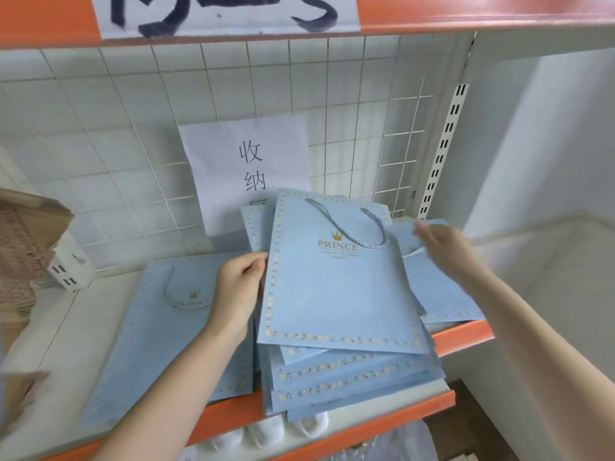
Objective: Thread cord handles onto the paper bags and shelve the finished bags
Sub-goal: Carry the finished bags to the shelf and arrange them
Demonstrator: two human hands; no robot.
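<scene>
Pinching the left edge of the top blue paper bag (339, 287) with the left hand (238, 287). Hovering open, holding nothing, right hand (439, 242) beside the stack; lying alongside, single bag (159, 331), brown bags (23, 247) further left

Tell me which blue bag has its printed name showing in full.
The top bag of the middle stack: its gold crown and PRINCE are uncovered. The left hand touches its left edge. On the left bag only the crown shows.

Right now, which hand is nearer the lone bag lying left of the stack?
Left. The left hand overlaps the lone bag's right edge; the right hand is beyond the stack.
</scene>
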